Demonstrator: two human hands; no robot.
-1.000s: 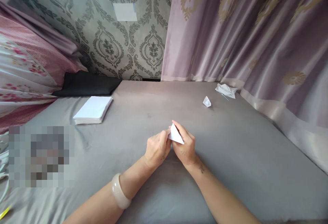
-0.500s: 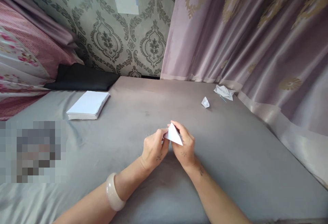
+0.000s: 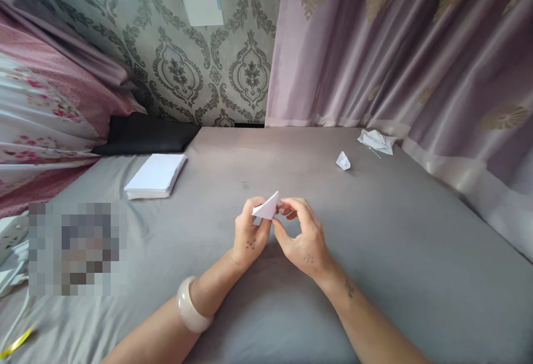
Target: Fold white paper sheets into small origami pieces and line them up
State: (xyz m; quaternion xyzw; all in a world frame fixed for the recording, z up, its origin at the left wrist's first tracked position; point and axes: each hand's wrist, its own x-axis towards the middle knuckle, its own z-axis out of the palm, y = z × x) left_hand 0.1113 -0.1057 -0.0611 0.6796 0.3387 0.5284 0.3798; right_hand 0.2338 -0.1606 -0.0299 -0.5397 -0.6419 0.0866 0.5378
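Observation:
A small piece of white folded paper point(image 3: 267, 208), shaped to a triangle, is up in front of me above the bed. My left hand point(image 3: 252, 232) is closed on it, thumb and fingers pinching its left and lower part. Close on the right, my right hand point(image 3: 303, 233) is curved with thumb and fingers apart. Its thumb tip is at the paper's bottom corner and its fingertips are by the right edge; whether they press on it is hard to see. A pale bangle point(image 3: 192, 305) circles my left wrist.
On the grey bed sheet point(image 3: 395, 253) a stack of white paper point(image 3: 156, 176) lies left. A small folded paper piece point(image 3: 343, 161) and crumpled papers point(image 3: 377, 141) lie at the far right, near the curtain point(image 3: 333, 47). A black cloth-like item point(image 3: 152, 133) and power strip point(image 3: 12, 230) are left.
The folded paper has been turned, its point now up and to the right. My right hand has loosened from it and moved slightly right, while the left keeps its grip. The view shifted slightly left.

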